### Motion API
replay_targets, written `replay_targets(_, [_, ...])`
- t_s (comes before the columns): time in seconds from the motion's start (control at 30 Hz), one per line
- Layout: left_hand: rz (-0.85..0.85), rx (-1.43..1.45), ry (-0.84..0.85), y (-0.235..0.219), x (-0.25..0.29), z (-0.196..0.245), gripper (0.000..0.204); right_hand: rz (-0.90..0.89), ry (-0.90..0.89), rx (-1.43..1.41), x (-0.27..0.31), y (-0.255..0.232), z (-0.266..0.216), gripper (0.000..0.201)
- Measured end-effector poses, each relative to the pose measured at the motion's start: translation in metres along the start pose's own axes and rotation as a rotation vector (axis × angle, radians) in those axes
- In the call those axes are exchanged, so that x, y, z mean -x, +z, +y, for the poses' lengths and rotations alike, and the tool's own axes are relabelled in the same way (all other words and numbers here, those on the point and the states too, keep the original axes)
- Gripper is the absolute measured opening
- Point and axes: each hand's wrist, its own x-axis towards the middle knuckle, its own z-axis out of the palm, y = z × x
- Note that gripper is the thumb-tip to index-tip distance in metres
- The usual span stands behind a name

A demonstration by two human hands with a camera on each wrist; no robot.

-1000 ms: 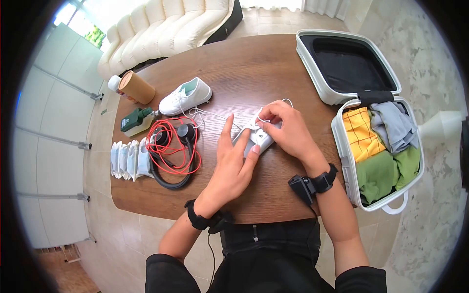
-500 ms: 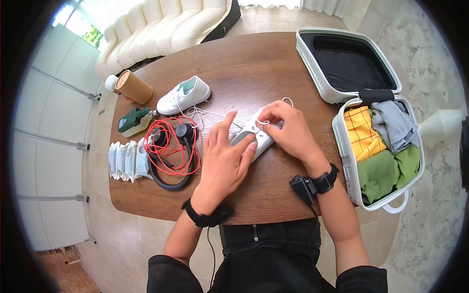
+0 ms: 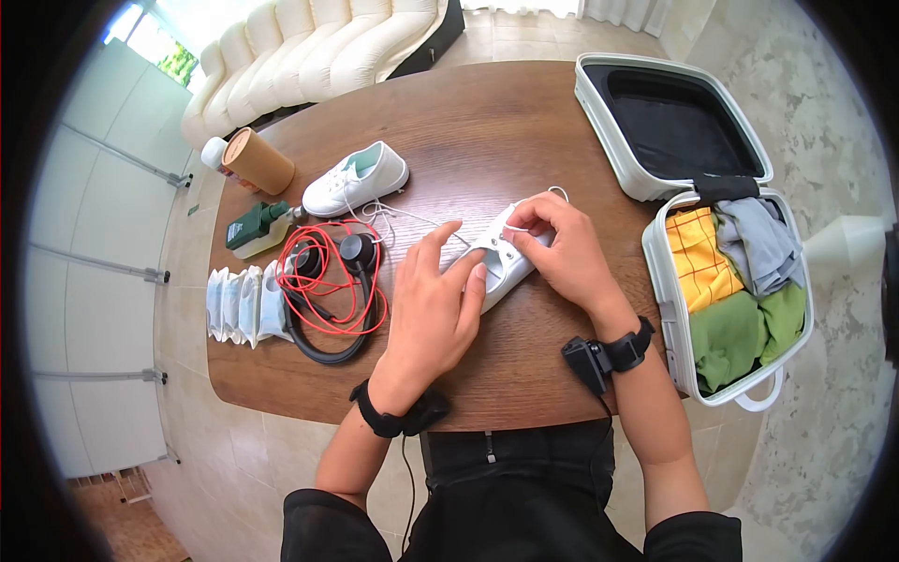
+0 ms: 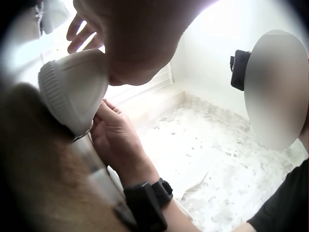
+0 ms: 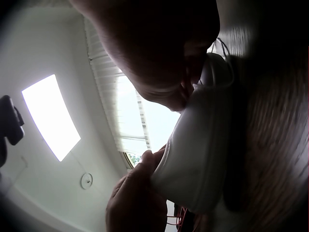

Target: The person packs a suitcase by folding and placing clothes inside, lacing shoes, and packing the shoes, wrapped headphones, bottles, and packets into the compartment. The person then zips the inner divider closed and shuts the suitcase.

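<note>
A white sneaker point(image 3: 510, 279) lies on the table in front of the person, its heel toward the left hand point(image 3: 426, 304). That hand holds the shoe at its opening, the thumb on the near side and a finger reaching in at the collar. At the eyelets, the right hand point(image 3: 567, 253) pinches the white shoelace point(image 3: 560, 191) with thumb and fingertips; part of the lace loops out past the toe. From the left wrist, the shoe's toe point(image 4: 72, 87) shows beside the right hand. The right wrist view shows its side point(image 5: 193, 150) with the left hand at the heel.
Left of the hands lie a second white sneaker point(image 3: 351, 183), black headphones point(image 3: 323, 351) under a red cord point(image 3: 351, 309), a green-topped bottle point(image 3: 253, 229), a brown canister point(image 3: 262, 161) and several blue-and-white packets point(image 3: 248, 304). An open white suitcase point(image 3: 660, 300) with folded clothes stands right.
The left hand's fingers have shifted a little at the shoe's opening. Right fingertips stay at the eyelets; the hand and shoe have moved slightly right in view.
</note>
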Motion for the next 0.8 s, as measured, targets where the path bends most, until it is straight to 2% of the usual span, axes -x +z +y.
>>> replay_targets(0.4, [-0.008, 0.108, -0.029, 0.014, 0.006, -0.006, 0.034, -0.043, 0.000, -0.030, 0.001, 0.000, -0.002, 0.011])
replay_targets(0.47, [0.004, 0.314, -0.132, 0.019, 0.006, -0.009, 0.037, -0.040, 0.004, -0.040, 0.001, 0.000, -0.002, 0.011])
replay_targets(0.57, [0.012, 0.443, -0.216, 0.025, 0.006, -0.010, 0.036, -0.024, 0.012, -0.065, 0.001, 0.001, -0.003, 0.011])
replay_targets(0.8, [0.025, 0.524, -0.260, 0.034, 0.005, -0.018, 0.035, 0.006, 0.009, -0.057, 0.002, 0.003, -0.004, 0.015])
